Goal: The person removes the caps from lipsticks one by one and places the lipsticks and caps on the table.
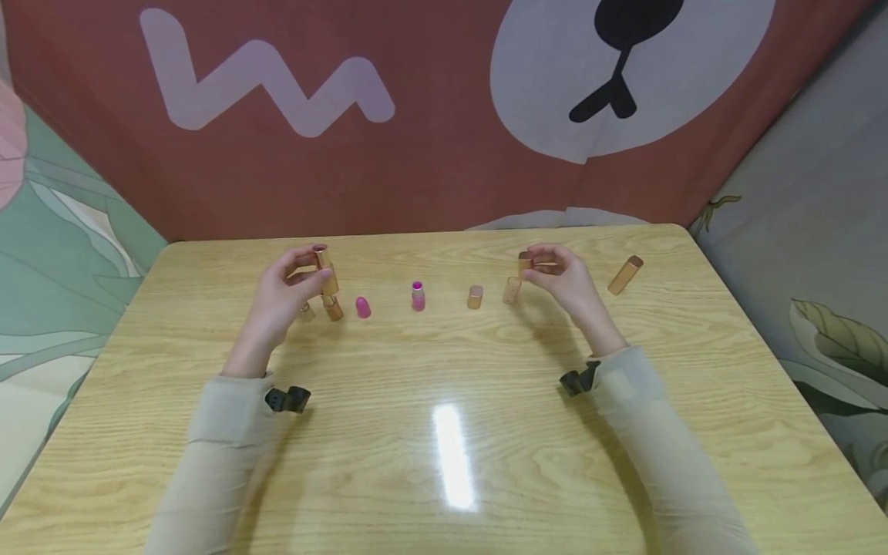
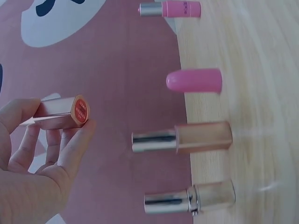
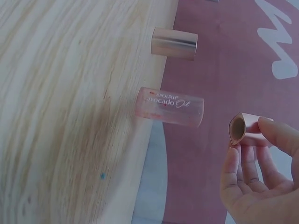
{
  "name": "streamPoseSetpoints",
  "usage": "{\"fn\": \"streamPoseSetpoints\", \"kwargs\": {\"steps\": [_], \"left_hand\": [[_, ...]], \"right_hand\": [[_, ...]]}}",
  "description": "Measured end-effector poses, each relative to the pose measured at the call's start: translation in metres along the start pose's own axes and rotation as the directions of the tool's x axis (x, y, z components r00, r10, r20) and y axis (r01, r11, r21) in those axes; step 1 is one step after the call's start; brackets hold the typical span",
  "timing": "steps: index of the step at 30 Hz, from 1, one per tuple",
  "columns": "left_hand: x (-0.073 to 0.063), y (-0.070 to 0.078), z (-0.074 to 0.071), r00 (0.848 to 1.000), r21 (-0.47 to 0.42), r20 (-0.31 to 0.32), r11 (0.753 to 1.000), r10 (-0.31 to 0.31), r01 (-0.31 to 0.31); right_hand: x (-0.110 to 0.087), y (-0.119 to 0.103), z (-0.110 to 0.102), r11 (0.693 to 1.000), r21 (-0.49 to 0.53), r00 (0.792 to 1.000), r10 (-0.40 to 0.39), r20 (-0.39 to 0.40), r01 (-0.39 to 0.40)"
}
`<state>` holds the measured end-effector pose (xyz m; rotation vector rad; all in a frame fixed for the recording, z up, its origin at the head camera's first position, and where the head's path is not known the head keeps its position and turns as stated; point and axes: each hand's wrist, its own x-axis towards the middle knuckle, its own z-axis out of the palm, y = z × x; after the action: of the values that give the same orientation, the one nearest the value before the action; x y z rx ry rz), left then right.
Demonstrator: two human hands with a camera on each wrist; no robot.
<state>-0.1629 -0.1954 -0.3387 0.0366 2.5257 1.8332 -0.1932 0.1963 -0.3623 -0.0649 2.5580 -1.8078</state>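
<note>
A faceted, metallic rose-gold lipstick tube (image 2: 60,108) with a red label on its lower end is held above the worktop (image 1: 368,478), clamped between the thumb and fingers of the left hand (image 1: 280,298). A short, hollow rose-gold cap (image 3: 250,133) is pinched by the right hand (image 1: 572,289), its open end turned down toward the worktop. The two hands are kept well apart.

Below the left hand, a pale gold tube with a silver upper part (image 2: 212,197) and a rose-gold tube with a silver upper part (image 2: 203,136) are stood upright, side by side. Next to them a glossy pink, round-topped cap (image 1: 364,307) is placed, followed by a pink tube with a silver collar and magenta tip (image 1: 418,298).

Farther right, a short rose-gold cap (image 1: 475,297) is set near a translucent pink cylinder (image 3: 170,107) printed "avocado Oil", which is reached over by the right hand. A long gold tube (image 1: 626,275) is seen beyond that hand. Behind the worktop, a reddish-brown backdrop (image 1: 437,169) with white shapes is hung.
</note>
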Motion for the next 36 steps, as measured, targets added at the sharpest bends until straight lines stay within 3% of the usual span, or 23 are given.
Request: {"fn": "streamPoseSetpoints", "kwargs": {"steps": [10, 26, 36], "left_hand": [[-0.004, -0.007, -0.018, 0.998, -0.010, -0.070, 1.000, 0.002, -0.003], [-0.010, -0.017, -0.041, 0.985, -0.246, -0.166, 0.969, -0.039, -0.003], [-0.011, -0.026, -0.050, 0.974, -0.241, -0.208, 0.970, -0.094, 0.042]], "right_hand": [[0.001, 0.001, -0.006, 0.998, -0.058, 1.000, 0.004, 0.001, -0.004], [0.004, 0.008, -0.012, 0.994, -0.111, 1.000, 0.021, -0.017, -0.022], [0.008, 0.017, -0.019, 0.991, -0.123, 0.999, 0.054, -0.003, -0.054]]}}
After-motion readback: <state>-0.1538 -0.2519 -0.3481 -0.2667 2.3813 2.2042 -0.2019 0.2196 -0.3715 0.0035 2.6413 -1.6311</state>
